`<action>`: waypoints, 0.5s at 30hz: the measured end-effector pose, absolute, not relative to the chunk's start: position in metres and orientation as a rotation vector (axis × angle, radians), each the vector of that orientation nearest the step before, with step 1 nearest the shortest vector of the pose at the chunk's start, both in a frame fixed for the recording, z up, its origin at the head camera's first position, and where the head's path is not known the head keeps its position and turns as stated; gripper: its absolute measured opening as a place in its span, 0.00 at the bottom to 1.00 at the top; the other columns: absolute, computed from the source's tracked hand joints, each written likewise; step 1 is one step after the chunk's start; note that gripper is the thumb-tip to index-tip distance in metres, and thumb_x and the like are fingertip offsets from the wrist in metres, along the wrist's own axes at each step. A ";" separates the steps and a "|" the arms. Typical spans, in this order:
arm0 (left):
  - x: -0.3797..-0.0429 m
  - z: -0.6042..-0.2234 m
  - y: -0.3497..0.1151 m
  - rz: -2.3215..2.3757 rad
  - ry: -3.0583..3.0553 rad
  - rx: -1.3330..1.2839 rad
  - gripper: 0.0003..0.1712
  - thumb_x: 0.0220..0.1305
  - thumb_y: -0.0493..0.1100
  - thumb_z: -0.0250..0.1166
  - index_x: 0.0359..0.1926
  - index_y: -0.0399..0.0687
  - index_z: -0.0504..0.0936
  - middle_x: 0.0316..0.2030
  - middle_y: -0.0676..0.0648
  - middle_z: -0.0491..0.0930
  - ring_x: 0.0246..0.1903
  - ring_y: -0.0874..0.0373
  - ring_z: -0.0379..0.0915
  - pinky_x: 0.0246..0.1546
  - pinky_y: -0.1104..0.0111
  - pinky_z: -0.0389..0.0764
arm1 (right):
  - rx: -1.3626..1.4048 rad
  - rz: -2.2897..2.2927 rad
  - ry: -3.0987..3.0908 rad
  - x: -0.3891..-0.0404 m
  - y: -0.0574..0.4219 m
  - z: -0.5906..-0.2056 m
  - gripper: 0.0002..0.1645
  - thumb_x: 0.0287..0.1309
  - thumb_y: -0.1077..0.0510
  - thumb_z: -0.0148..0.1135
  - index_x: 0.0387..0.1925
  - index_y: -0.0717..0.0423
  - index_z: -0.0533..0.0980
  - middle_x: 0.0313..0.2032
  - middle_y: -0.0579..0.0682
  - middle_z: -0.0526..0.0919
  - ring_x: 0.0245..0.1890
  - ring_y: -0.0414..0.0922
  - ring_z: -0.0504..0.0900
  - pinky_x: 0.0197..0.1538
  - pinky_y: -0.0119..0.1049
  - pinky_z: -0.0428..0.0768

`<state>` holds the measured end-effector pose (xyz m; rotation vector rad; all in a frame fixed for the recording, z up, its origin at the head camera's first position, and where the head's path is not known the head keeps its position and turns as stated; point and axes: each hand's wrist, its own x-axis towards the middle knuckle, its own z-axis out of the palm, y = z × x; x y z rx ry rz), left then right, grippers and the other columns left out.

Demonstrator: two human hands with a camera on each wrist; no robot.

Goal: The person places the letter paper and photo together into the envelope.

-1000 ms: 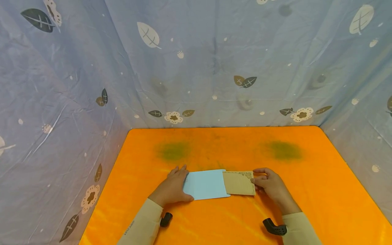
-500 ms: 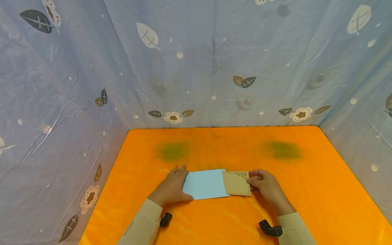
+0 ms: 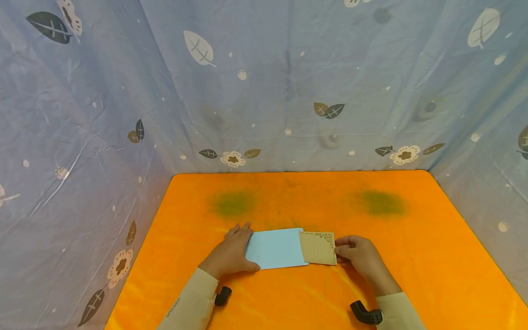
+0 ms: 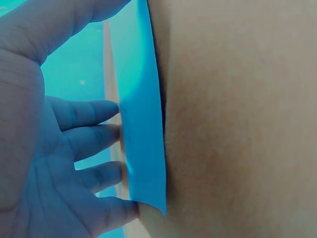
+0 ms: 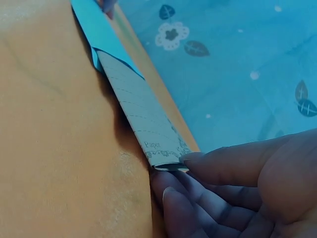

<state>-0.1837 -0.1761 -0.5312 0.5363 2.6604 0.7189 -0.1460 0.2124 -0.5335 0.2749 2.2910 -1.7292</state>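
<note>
A light blue envelope lies on the orange tabletop with its mouth to the right. Over its left end my left hand is spread, thumb at the near edge and fingers by the far one. In the left wrist view, straight fingertips touch the envelope's edge. Tan lined letter paper with a dark floral corner sticks out of the mouth; its left part is hidden inside. My right hand pinches its outer end between thumb and fingers. The right wrist view shows the paper folded, its layers slightly bowed apart.
The orange tabletop has two greenish smudges toward the back. A blue-grey patterned curtain closes it in at the back and both sides. Black curved mounts sit at the left wrist and the right wrist.
The right hand has shifted left with the letter paper, so less of it shows outside the envelope; its fingers now grip slightly lower on the end. The left hand and envelope have stayed put.
</note>
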 end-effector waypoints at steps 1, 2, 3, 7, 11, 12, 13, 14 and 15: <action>-0.183 -0.531 -0.176 0.721 2.661 0.539 0.64 0.56 0.62 0.84 0.84 0.43 0.63 0.85 0.41 0.51 0.83 0.34 0.42 0.75 0.38 0.63 | 0.269 -1.728 2.295 -0.146 0.212 -0.533 0.19 0.75 0.68 0.65 0.61 0.77 0.78 0.42 0.57 0.87 0.38 0.54 0.88 0.41 0.43 0.89; -0.183 -0.531 -0.176 0.720 2.661 0.539 0.64 0.55 0.62 0.84 0.84 0.43 0.63 0.85 0.41 0.51 0.83 0.34 0.42 0.75 0.38 0.62 | 0.263 -1.726 2.299 -0.146 0.211 -0.533 0.19 0.75 0.68 0.65 0.61 0.77 0.77 0.42 0.57 0.87 0.38 0.54 0.88 0.41 0.43 0.89; -0.183 -0.531 -0.176 0.720 2.661 0.540 0.64 0.55 0.62 0.85 0.84 0.43 0.64 0.85 0.41 0.51 0.83 0.34 0.42 0.75 0.38 0.62 | 0.257 -1.724 2.305 -0.146 0.211 -0.533 0.19 0.75 0.68 0.65 0.61 0.77 0.77 0.42 0.57 0.87 0.38 0.54 0.88 0.42 0.43 0.89; -0.184 -0.532 -0.177 0.716 2.663 0.539 0.64 0.56 0.62 0.84 0.85 0.43 0.63 0.85 0.41 0.51 0.83 0.35 0.42 0.75 0.39 0.61 | 0.231 -1.706 2.322 -0.146 0.208 -0.531 0.21 0.76 0.67 0.65 0.64 0.76 0.77 0.41 0.57 0.87 0.38 0.55 0.88 0.42 0.45 0.89; -0.184 -0.533 -0.177 0.707 2.666 0.534 0.64 0.56 0.62 0.84 0.85 0.44 0.62 0.85 0.42 0.51 0.83 0.35 0.42 0.76 0.40 0.61 | 0.199 -1.691 2.328 -0.147 0.207 -0.530 0.23 0.76 0.66 0.65 0.65 0.76 0.76 0.42 0.56 0.87 0.38 0.54 0.88 0.42 0.44 0.89; -0.183 -0.533 -0.177 0.705 2.667 0.536 0.64 0.56 0.62 0.84 0.85 0.44 0.62 0.85 0.42 0.51 0.83 0.35 0.42 0.76 0.40 0.61 | 0.195 -1.693 2.323 -0.148 0.207 -0.530 0.23 0.76 0.66 0.66 0.65 0.76 0.76 0.42 0.56 0.87 0.38 0.54 0.87 0.43 0.44 0.89; -0.183 -0.532 -0.178 0.709 2.668 0.540 0.64 0.56 0.62 0.84 0.85 0.43 0.63 0.85 0.41 0.51 0.83 0.34 0.43 0.75 0.39 0.62 | 0.191 -1.695 2.317 -0.148 0.206 -0.530 0.23 0.76 0.66 0.66 0.65 0.76 0.76 0.43 0.56 0.87 0.38 0.54 0.87 0.43 0.44 0.89; -0.183 -0.532 -0.178 0.709 2.670 0.542 0.64 0.56 0.62 0.84 0.84 0.43 0.63 0.85 0.41 0.52 0.83 0.34 0.43 0.75 0.39 0.62 | 0.183 -1.697 2.313 -0.148 0.206 -0.530 0.23 0.75 0.66 0.66 0.65 0.76 0.76 0.43 0.57 0.87 0.38 0.54 0.87 0.43 0.44 0.89; -0.183 -0.532 -0.178 0.709 2.672 0.543 0.64 0.56 0.62 0.84 0.84 0.42 0.63 0.85 0.41 0.52 0.83 0.34 0.43 0.75 0.39 0.62 | 0.175 -1.700 2.307 -0.149 0.206 -0.530 0.23 0.75 0.66 0.66 0.65 0.76 0.76 0.43 0.57 0.87 0.38 0.54 0.87 0.44 0.44 0.89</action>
